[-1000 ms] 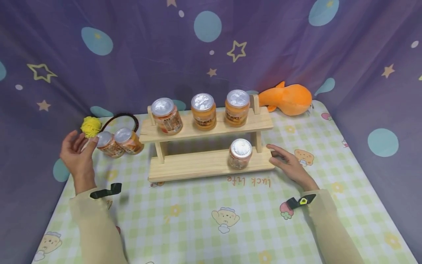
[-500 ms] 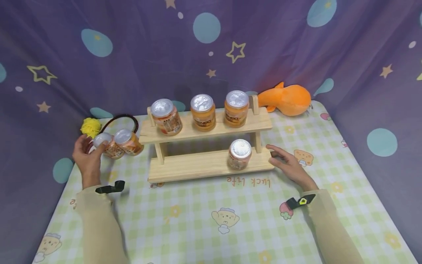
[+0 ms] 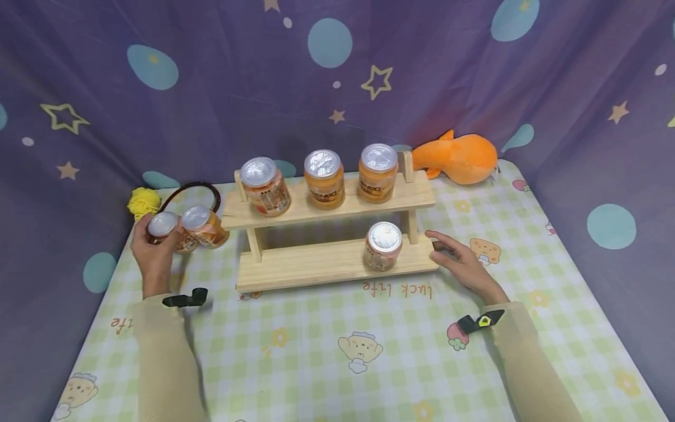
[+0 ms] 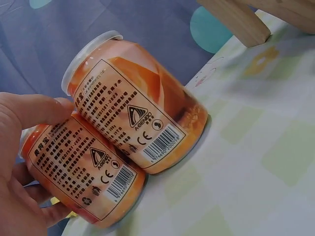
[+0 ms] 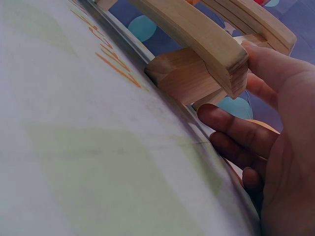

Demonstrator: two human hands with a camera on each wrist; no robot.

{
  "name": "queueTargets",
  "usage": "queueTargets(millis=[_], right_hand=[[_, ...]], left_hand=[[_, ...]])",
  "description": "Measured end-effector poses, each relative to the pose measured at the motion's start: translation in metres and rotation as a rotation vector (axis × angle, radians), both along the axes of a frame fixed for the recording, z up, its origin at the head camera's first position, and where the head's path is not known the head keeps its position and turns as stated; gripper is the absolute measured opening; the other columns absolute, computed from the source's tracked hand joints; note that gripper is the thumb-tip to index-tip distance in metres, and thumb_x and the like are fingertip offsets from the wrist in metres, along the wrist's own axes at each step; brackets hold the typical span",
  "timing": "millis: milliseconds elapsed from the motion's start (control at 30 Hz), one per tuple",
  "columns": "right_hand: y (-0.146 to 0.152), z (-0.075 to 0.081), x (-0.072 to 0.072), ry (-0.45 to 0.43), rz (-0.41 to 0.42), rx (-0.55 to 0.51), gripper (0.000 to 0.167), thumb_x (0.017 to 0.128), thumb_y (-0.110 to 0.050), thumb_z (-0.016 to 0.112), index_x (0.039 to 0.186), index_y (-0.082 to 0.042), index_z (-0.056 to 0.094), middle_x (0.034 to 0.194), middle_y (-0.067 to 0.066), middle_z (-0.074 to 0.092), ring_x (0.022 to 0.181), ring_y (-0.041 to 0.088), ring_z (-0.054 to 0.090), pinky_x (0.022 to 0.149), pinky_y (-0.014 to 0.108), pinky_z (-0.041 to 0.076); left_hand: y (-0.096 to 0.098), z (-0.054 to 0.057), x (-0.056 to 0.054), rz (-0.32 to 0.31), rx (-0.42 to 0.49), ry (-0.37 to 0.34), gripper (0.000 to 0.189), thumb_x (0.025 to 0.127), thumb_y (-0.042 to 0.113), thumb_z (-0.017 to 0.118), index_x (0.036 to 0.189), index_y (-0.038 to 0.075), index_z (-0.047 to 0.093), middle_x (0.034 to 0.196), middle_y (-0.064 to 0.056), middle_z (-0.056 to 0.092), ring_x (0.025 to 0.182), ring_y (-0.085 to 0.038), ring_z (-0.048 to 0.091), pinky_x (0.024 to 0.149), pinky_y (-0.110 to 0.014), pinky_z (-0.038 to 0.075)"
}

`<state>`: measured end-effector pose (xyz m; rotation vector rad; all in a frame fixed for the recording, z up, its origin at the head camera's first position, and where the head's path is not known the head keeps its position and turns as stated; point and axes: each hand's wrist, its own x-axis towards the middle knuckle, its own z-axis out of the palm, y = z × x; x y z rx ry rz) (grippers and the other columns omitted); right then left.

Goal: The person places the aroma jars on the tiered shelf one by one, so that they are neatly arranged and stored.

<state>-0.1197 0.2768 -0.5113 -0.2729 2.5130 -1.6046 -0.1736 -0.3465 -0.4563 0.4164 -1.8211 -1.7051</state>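
My left hand holds an orange-labelled jar with a silver lid, thumb on one side and fingers on the other. A second, matching jar leans against it, nearer the shelf. In the left wrist view both show printed text and a barcode. A two-tier wooden shelf stands at the middle of the table. At its right end my right hand has loosely bent fingers, with fingertips right at the end of the lower board. On that board sits one jar.
On the upper board stand a left jar, a middle jar and a right jar. Behind the left hand are a yellow yarn ball and a dark coiled band. An orange plush toy lies behind the shelf's right end.
My left hand has moved right from beside the yellow ball and closed round the left jar. The right hand has stayed at the shelf's end.
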Motion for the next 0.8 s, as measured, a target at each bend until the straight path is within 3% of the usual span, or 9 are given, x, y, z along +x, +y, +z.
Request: queueTargets(millis=[133,367,533,800], right_hand=[[-0.0006,0.0008,0.0001,-0.007,-0.002,0.002,0.050,0.102,-0.027,0.058,0.150,-0.024,0.046,0.130,0.011,0.064,0.111,-0.007,0.056,0.096,0.016,0.042],[-0.0006,-0.0005,-0.0004,-0.005,-0.003,0.011,0.050,0.103,-0.027,0.057,0.151,-0.022,0.046,0.132,0.015,0.063,0.111,-0.007,0.055,0.098,0.018,0.041],[-0.0007,-0.0016,-0.0002,-0.021,-0.013,0.018,0.050,0.102,-0.028,0.058,0.150,-0.023,0.047,0.131,0.014,0.063,0.111,-0.007,0.055,0.097,0.019,0.042],[0.0002,-0.0013,-0.0005,-0.009,-0.006,0.015,0.050,0.103,-0.027,0.057,0.151,-0.022,0.046,0.130,0.014,0.064,0.111,-0.006,0.055,0.098,0.020,0.042]], left_hand=[[-0.0006,-0.0023,-0.0016,0.018,-0.012,-0.007,0.060,0.074,-0.013,0.073,0.132,-0.002,0.058,0.110,0.007,0.060,0.093,-0.004,0.056,0.077,-0.013,0.044],[-0.0020,-0.0061,-0.0045,0.074,-0.049,-0.015,0.056,0.074,-0.009,0.078,0.126,0.003,0.064,0.106,0.010,0.063,0.091,-0.003,0.056,0.078,-0.014,0.043],[0.0000,-0.0047,-0.0044,0.113,-0.004,0.008,0.054,0.070,-0.012,0.079,0.119,0.006,0.069,0.108,0.007,0.066,0.091,-0.004,0.057,0.079,-0.015,0.043],[-0.0009,-0.0049,0.0000,0.186,0.062,-0.001,0.061,0.066,-0.008,0.086,0.123,0.006,0.070,0.104,0.006,0.067,0.089,-0.005,0.059,0.079,-0.015,0.046]])
